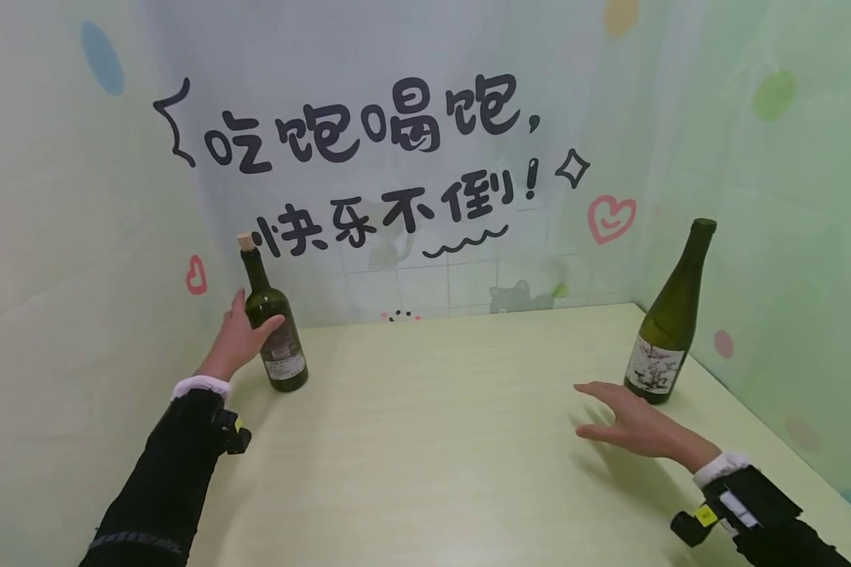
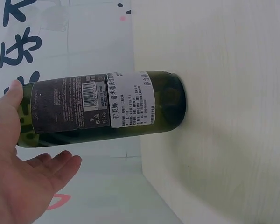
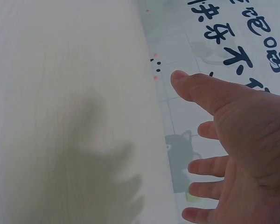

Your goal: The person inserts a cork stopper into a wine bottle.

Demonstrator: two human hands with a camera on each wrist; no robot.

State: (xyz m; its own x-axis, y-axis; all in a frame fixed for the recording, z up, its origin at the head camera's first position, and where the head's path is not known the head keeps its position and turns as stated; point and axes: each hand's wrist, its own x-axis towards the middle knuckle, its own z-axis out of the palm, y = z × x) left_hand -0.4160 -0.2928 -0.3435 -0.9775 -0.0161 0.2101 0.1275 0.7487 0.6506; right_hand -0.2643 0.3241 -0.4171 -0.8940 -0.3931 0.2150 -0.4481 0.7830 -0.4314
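A dark green wine bottle [image 1: 281, 358] with a cork [image 1: 246, 241] in its neck stands upright at the left of the table. My left hand [image 1: 239, 337] is right at its shoulder, thumb and fingers spread to either side. The left wrist view shows the printed back label [image 2: 130, 100] and the bottle passing between thumb and relaxed fingers [image 2: 67, 170]. On the right stands a lighter green bottle [image 1: 677, 315] with a blossom label. Near its base, my right hand [image 1: 634, 421] hovers over the table with fingers extended, holding nothing.
The pale wooden table [image 1: 432, 441] reaches back to a wall [image 1: 369, 47] with large dark lettering. Printed fabric walls rise on the left [image 1: 57, 276] and the right [image 1: 787, 252], the right one close behind the lighter bottle.
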